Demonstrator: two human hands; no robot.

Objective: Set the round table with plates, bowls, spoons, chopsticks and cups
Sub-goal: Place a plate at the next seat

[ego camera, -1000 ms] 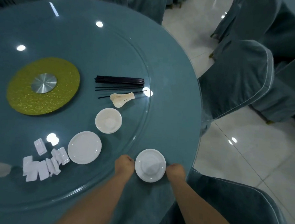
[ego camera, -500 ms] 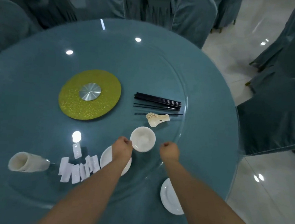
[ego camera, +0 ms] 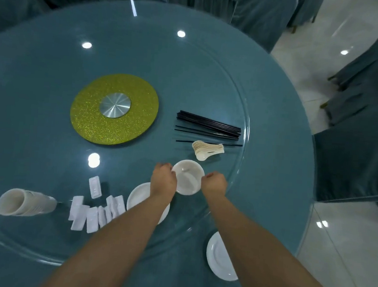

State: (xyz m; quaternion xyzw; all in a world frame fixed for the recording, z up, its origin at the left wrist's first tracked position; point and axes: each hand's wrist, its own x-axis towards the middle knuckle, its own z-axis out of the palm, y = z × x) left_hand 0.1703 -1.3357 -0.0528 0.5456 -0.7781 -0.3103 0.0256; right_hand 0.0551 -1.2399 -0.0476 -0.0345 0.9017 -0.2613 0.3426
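A stack of white bowls (ego camera: 188, 179) stands on the glass turntable, and both hands are at its rim: my left hand (ego camera: 163, 180) grips the left side, my right hand (ego camera: 214, 185) the right side. Just below the left hand lies a stack of white plates (ego camera: 137, 199), partly hidden by my forearm. One white plate (ego camera: 218, 257) sits alone near the table's front edge, half covered by my right arm. Black chopsticks (ego camera: 208, 128) and a pile of cream spoons (ego camera: 206, 149) lie beyond the bowls. Stacked cups (ego camera: 24, 202) lie on their side at the left.
Several white chopstick rests (ego camera: 94, 210) are scattered left of the plates. A gold disc with a metal hub (ego camera: 115, 109) marks the middle of the glass turntable (ego camera: 245, 116). Teal-covered chairs (ego camera: 354, 161) ring the table; tiled floor is on the right.
Both hands left the single plate at the table's edge, reached forward and closed on the rim of the bowl stack. The view swung left, bringing the cups into sight.
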